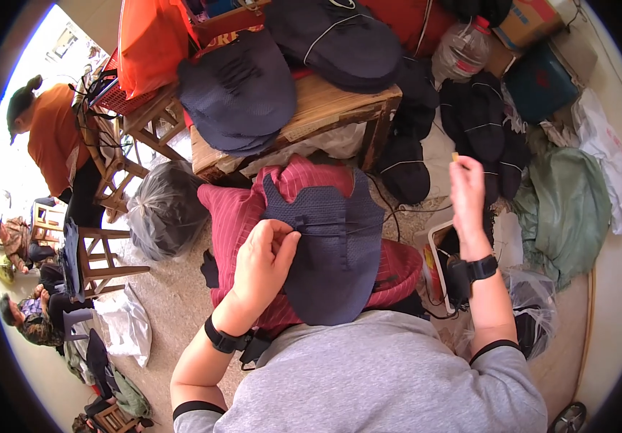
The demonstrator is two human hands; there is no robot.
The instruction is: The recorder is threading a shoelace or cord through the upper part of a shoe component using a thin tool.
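A navy textured fabric piece (332, 281), rounded at its near end and notched at its far end, lies across my lap over a red striped cloth (235, 224). A row of short stitches or slits runs down its middle. My left hand (264, 260) is closed, thumb and finger pinching the piece near its left side. My right hand (468, 195) is raised well to the right, away from the fabric, fingers closed on a small yellowish object (456, 156) too small to name. A thin dark line like thread stretches from the piece toward the right.
A wooden bench (311, 119) ahead carries stacked navy pieces (239, 94) and a tied bundle (340, 43). More bundles (473, 119), a plastic jug (462, 50) and a green sack (567, 202) stand right. Left are a stuffed bag (166, 209), stools and several people.
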